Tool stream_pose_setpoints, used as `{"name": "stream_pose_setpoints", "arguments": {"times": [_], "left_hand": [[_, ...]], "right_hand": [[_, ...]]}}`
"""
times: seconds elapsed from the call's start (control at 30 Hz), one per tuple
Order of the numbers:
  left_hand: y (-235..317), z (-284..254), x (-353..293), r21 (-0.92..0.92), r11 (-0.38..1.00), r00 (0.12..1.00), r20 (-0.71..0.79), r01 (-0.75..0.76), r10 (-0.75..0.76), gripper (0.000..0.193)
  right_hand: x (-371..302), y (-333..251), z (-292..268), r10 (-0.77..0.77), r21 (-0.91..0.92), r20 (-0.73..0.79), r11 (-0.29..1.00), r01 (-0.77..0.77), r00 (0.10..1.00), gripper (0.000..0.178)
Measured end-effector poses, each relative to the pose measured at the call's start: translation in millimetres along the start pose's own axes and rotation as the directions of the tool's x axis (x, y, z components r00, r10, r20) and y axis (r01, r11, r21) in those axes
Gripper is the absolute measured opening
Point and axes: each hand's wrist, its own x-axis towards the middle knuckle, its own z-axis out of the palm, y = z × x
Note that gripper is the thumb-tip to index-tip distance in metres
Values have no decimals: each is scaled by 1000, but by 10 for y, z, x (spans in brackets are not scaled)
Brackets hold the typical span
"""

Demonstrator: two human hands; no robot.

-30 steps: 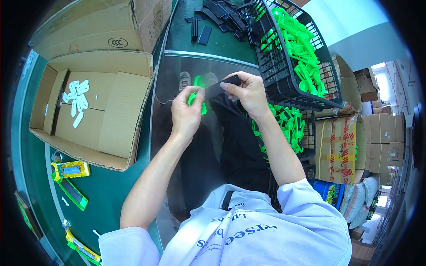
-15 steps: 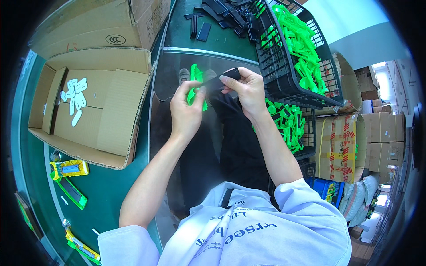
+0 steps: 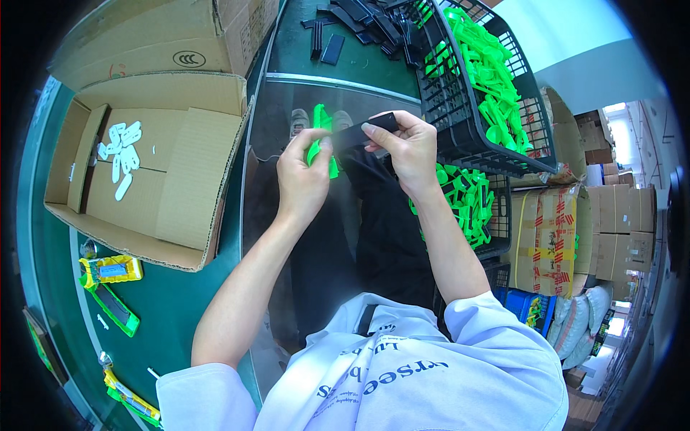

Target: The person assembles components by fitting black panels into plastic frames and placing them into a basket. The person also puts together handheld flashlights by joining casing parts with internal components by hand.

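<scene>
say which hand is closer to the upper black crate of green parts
Right. The right hand, holding a black strip, is just left of the crate; the left hand, with a green piece, is farther left.

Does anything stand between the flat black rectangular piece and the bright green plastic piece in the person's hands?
Only the fingertips of the left hand, lying over the green piece, beside the left end of the black piece. Nothing else visible intervenes; blur hides whether the pieces touch.

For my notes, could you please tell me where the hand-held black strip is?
In the head view, the black strip is above centre, pinched in the right hand, right of the green piece in the left hand.
</scene>
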Motion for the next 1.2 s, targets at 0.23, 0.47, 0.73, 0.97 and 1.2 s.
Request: {"name": "stream_pose_setpoints", "arguments": {"times": [0.23, 0.47, 0.73, 0.97, 1.2], "left_hand": [[1, -19, 0, 125, 990, 998, 45, -59, 53, 15], [112, -56, -20, 396, 786, 866, 47, -474, 498, 13], [91, -73, -54, 535, 636, 795, 121, -556, 594, 21], [75, -51, -62, 431, 678, 787, 145, -596, 599, 19], [135, -33, 15, 160, 946, 957, -27, -282, 290, 15]], "right_hand": [[-77, -96, -47, -143, -178, 44, 973, 149, 989, 14], [-149, -176, -73, -89, -64, 34, 994, 91, 995, 15], [-171, -113, -55, 81, 112, -10, 990, -80, 997, 10], [-172, -50, -53, 110, 209, -55, 973, -97, 992, 9], [-191, -45, -75, 98, 192, -43, 977, -88, 994, 10]]}}
